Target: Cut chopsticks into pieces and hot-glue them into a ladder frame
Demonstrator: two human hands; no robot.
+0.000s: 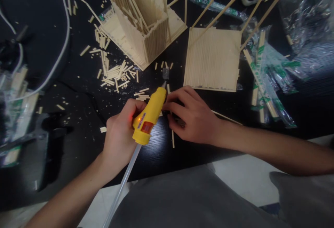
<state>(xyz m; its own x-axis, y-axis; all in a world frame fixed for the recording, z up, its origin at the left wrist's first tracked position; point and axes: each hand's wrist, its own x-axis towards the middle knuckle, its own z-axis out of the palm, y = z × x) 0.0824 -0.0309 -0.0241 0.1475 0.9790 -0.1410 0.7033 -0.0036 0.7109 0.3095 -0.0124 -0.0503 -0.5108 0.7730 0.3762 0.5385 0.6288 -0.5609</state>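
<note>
My left hand (118,134) is closed round a yellow hot glue gun (150,116). A clear glue stick (122,182) runs out of its back end toward me, and an orange light glows on its side. The nozzle points away from me, over a small dark grey patch on the table. Beside the gun, my right hand (190,116) has its fingers curled over a thin wooden stick (172,137), which lies roughly in line with my view. The fingertips are partly hidden by the gun. Short cut stick pieces (142,95) lie just beyond the gun.
A box built of sticks (156,36) stands on a stick base at the back. To its right lies a square stick panel (212,61) with long sticks rising from its corners. Wrapped chopsticks (261,85) lie right; pliers (39,134) and a white cable (66,29) left.
</note>
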